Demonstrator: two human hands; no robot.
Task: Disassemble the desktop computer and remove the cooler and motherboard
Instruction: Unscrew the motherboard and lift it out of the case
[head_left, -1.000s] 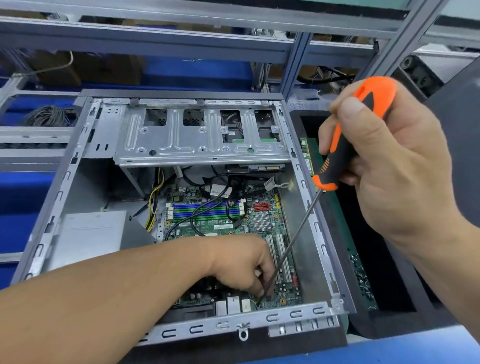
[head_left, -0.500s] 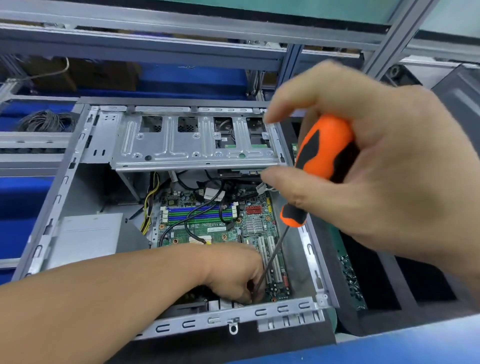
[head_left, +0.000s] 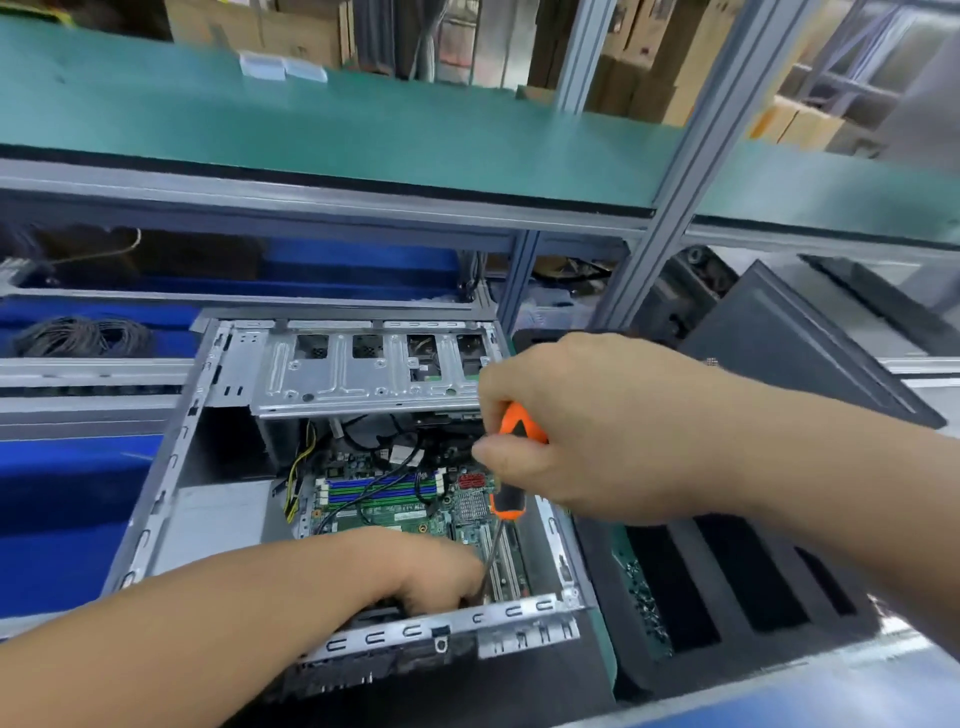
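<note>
An open grey computer case (head_left: 171, 457) lies in front of me with a green motherboard (head_left: 395, 514) on its floor. My right hand (head_left: 582, 431) grips the orange and black handle of a screwdriver (head_left: 511, 467), whose shaft slants down to the board's near edge. My left hand (head_left: 441, 577) reaches into the case beside the screwdriver tip, fingers curled down at the board; what they touch is hidden. A silver drive cage (head_left: 363, 374) spans the far half of the case. No cooler is visible on the board.
A grey power supply block (head_left: 218, 525) sits at the case's left. Black and yellow cables (head_left: 296, 478) run over the board. A black foam tray (head_left: 727, 587) with slots stands to the right, and a dark panel (head_left: 789, 338) leans behind it. Above, a green shelf (head_left: 311, 130) overhangs.
The view has tilted up and pulled back, showing the green shelf. My right hand has sunk lower over the case with the screwdriver held steeper. My left hand stays at the board's near edge.
</note>
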